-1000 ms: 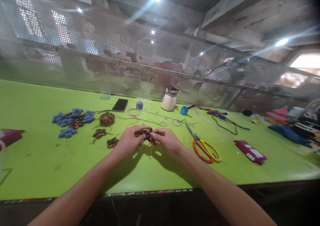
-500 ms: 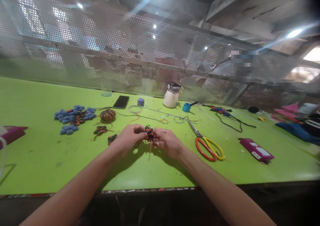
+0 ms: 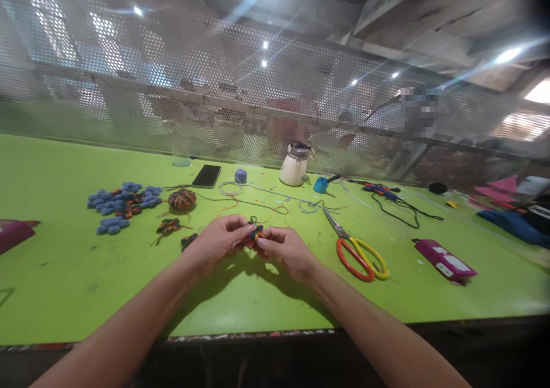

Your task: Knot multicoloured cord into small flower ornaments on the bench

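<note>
Yarn piece [image 3: 255,234] turned, long axis unclear.

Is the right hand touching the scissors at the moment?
Apart. The head view shows a strip of green table between the right hand and the scissors; that hand pinches the yarn piece instead.

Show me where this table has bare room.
Green tabletop is bare left of the blue yarn flowers, nearly so between the red-and-yellow-handled metal scissors and rectangular magenta case. Crowded: beyond the left hand, around the orange-black yarn ball.
</note>
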The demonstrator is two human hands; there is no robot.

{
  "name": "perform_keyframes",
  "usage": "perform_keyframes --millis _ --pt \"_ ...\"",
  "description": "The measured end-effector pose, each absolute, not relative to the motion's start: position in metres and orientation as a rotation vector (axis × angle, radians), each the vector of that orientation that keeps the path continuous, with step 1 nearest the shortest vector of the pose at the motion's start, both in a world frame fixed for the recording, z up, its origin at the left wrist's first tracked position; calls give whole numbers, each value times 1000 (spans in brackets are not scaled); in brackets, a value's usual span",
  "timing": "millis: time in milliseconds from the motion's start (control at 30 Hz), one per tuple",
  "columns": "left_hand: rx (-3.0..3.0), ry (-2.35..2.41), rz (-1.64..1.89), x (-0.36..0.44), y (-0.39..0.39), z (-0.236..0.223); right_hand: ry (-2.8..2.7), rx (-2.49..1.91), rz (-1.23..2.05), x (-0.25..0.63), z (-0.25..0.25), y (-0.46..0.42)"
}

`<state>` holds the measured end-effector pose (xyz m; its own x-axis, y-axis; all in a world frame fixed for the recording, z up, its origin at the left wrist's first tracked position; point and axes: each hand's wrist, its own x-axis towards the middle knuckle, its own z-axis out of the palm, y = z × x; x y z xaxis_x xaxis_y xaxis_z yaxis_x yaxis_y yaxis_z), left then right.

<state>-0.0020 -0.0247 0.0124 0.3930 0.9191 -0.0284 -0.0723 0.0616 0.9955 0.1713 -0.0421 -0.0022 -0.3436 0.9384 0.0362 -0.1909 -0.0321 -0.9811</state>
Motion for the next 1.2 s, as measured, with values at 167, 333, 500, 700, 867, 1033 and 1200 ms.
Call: perform_keyframes --millis 167,333,500,700,867,1033,1200 --pt "1332 913 951 -3 -25 13 -1256 -813 1525 175 2 -37" --pt "1161 813 945 -2 -29 15 -1318 -830 1494 170 7 -40" --pt "1016 667 906 -3 -34 21 -1257 -806 1500 167 10 -47" --pt "1015 611 876 -2 -36 26 -1216 -793 1517 168 12 -46" --pt "1112 673 906 -2 -32 18 -1233 -837 1501 177 8 -43" --pt "1188 722 901 -4 -29 15 -1314 -919 1490 184 7 -41" --pt "1260 822 892 1 -34 23 -1288 -945 1382 180 14 -46"
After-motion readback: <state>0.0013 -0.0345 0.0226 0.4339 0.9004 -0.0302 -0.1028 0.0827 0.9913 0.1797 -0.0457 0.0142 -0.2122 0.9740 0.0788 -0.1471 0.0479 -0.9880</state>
